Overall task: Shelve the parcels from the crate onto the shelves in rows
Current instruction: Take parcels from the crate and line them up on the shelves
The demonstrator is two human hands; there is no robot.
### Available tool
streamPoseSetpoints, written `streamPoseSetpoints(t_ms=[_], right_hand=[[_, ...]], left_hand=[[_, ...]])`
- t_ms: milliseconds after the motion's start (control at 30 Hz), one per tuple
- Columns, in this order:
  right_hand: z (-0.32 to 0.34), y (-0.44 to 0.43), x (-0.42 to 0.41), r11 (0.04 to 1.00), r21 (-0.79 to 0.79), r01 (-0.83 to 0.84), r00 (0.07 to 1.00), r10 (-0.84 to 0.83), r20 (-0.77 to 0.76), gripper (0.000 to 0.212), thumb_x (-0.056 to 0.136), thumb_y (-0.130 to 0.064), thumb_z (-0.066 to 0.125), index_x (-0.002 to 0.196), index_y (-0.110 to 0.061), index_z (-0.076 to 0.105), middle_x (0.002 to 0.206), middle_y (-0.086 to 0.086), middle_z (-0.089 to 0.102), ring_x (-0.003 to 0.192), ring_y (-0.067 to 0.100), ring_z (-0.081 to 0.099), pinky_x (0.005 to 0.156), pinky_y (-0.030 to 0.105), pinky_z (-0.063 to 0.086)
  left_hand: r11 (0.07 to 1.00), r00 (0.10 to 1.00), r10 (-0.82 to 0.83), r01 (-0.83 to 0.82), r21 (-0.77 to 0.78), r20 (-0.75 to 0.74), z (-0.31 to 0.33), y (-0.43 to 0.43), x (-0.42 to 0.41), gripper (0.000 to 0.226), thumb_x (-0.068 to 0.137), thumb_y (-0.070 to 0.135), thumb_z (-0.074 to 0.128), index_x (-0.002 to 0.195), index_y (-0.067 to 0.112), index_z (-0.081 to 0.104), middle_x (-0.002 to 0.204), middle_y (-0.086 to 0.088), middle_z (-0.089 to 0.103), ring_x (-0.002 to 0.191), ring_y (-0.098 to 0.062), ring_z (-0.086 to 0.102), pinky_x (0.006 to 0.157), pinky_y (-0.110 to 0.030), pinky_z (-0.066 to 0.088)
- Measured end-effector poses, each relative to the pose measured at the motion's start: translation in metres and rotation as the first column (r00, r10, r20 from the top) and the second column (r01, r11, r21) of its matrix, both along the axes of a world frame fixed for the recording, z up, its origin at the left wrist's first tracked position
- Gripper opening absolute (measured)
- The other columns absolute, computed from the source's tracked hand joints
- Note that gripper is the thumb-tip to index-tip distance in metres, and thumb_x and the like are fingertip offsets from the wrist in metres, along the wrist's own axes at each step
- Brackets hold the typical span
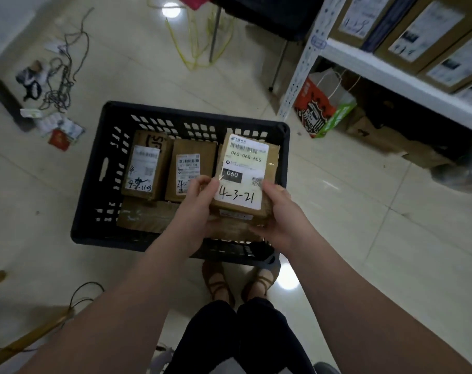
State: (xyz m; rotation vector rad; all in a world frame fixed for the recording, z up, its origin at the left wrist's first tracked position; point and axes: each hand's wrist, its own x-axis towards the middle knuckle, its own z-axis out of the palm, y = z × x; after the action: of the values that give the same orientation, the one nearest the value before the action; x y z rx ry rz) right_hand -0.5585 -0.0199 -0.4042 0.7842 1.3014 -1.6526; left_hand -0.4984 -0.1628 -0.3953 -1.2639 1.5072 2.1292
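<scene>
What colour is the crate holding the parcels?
Black, with slotted walls: crate, clearest in the head view.

We look down on a pale tiled floor (337, 211), where a black crate (89, 190) sits. Dark cords (59, 85) and scattered papers (64, 128) lie at left, with a yellow cable (186, 49) beyond. At right, a white shelf (391, 76) carries what appear to be labelled cartons (424, 31), side by side.
</scene>
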Motion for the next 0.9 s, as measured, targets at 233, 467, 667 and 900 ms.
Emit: streamPoseSetpoints(t_ms=[233,467,667,900], right_hand=[[0.048,0.017,0.0,0.994,-0.11,0.021,0.992,-0.035,-0.125,0.05,0.091,-0.042,0.058,0.132,-0.016,0.046,0.118,0.008,0.07,0.104,0.027,0.064,0.08,0.039,0.047],[0.074,0.026,0.011,0.994,-0.1,0.051,0.985,-0.067,-0.159,0.066,0.081,-0.048,0.063,0.137,-0.017,0.049,0.118,0.008,0.071,0.096,0.021,0.066,0.069,0.034,0.049],[0.085,0.045,0.023,0.999,-0.005,0.044,0.983,-0.044,-0.179,0.044,0.094,-0.049,0.051,0.126,-0.022,0.06,0.108,0.004,0.074,0.101,0.022,0.066,0.08,0.037,0.05],[0.103,0.074,0.023,0.989,0.031,0.141,0.968,-0.132,-0.212,0.043,0.095,-0.05,0.05,0.127,-0.023,0.06,0.108,0.003,0.074,0.092,0.02,0.067,0.07,0.034,0.05]], left_hand=[[0.993,0.982,-0.113,0.118,0.022,-0.153,0.057,-0.005,-0.001,0.027,0.09,0.034,0.059,0.115,0.025,0.053,0.112,-0.004,0.069,0.103,-0.021,0.066,0.077,-0.036,0.055],[0.984,0.97,-0.167,0.176,0.037,-0.177,0.08,0.004,0.01,0.047,0.073,0.043,0.068,0.115,0.027,0.052,0.117,-0.003,0.067,0.107,-0.023,0.065,0.091,-0.043,0.053],[0.966,0.959,-0.25,0.256,0.034,-0.131,0.083,0.02,0.014,0.045,0.085,0.043,0.062,0.125,0.028,0.046,0.113,-0.002,0.069,0.103,-0.022,0.067,0.094,-0.045,0.052],[0.92,0.909,-0.388,0.391,-0.011,-0.151,0.109,0.047,-0.001,0.061,0.084,0.049,0.062,0.138,0.043,0.034,0.121,0.005,0.065,0.113,-0.018,0.059,0.106,-0.05,0.038]])
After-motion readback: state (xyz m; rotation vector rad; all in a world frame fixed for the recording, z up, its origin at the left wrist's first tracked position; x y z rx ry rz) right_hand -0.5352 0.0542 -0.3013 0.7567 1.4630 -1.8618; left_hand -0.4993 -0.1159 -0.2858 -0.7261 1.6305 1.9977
